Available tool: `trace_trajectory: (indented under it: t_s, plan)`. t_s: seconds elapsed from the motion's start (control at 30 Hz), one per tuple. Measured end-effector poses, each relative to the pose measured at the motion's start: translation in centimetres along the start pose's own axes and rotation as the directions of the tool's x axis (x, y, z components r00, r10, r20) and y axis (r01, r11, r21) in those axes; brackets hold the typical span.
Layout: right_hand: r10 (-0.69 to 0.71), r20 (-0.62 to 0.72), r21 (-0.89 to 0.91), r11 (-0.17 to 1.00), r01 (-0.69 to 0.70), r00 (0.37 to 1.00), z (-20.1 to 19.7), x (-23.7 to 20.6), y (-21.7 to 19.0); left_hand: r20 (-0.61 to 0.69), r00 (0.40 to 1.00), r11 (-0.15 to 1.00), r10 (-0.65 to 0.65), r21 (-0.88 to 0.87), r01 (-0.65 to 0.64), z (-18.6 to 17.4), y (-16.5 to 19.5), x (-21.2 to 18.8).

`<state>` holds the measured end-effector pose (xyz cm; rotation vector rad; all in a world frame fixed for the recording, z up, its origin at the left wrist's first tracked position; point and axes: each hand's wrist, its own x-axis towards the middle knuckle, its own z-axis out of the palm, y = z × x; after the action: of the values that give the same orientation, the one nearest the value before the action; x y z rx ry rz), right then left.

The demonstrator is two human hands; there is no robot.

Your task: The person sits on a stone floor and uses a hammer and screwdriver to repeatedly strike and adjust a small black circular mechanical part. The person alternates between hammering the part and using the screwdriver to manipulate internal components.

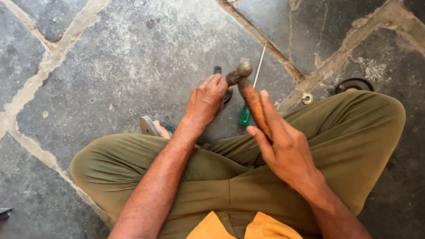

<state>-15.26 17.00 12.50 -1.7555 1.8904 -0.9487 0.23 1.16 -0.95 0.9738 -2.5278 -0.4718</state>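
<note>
- Stone floor (pixel 133 57): large dark slabs with pale mortar joints, filling the view; bare room to the left and ahead, a raised joint running diagonally at upper right.
- Legs (pixel 354 132) in olive trousers, crossed, taking the lower half and boxing in the work spot from 2 sides; a sandal (pixel 148 126) poking out by the left knee.
- Right hand (pixel 283 148): closed around the wooden handle of a hammer (pixel 250 95), head raised above the floor just in front of the shins.
- Left hand (pixel 208 99): fingers curled down onto a small dark metal part (pixel 218 71) on the floor, pinning it; grip partly hidden, hammer head just beside the fingertips.
- Judged as mid-strike work: part seated and held, hammer poised, no visible change in the part to tell how much is left.
- Dark disc (pixel 354 84) beside the right knee, near the joint.
- Screwdriver (pixel 250 99), green handle, lying under the hammer, close to the swing path.
- Small brass ring (pixel 307 98) on the joint, apart from both hands.
</note>
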Motion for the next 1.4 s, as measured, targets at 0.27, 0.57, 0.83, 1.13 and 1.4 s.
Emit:
trace_trajectory:
  t_s: [0.27,0.57,0.83,1.13,1.4]
  plan:
    - [-0.033,-0.012,-0.021,0.999,0.033,0.999,0.1,-0.6,0.9,-0.079,0.997,1.0,0.011,-0.022,-0.013,-0.1,0.1,-0.2]
    - [-0.085,-0.118,-0.133,0.989,0.069,0.989,-2.9,1.1,-2.4,-0.085,0.996,0.998,-0.033,-0.054,0.028,-0.2,0.2,-0.4]
    - [-0.246,-0.157,-0.456,0.877,0.15,0.957,-1.2,-0.3,-0.4,-0.09,0.996,0.999,-0.005,-0.043,0.001,0.1,0.1,-0.4]
    - [0.054,-0.099,-0.012,0.998,-0.056,0.994,-1.6,-0.1,-0.1,-0.073,0.993,0.992,-0.095,-0.086,0.089,0.1,-0.7,-0.1]
    - [-0.089,-0.263,-0.129,0.99,0.056,0.961,-3.3,-2.5,-2.0,-0.099,0.995,0.998,-0.014,-0.056,0.009,0.6,-0.3,-0.7]
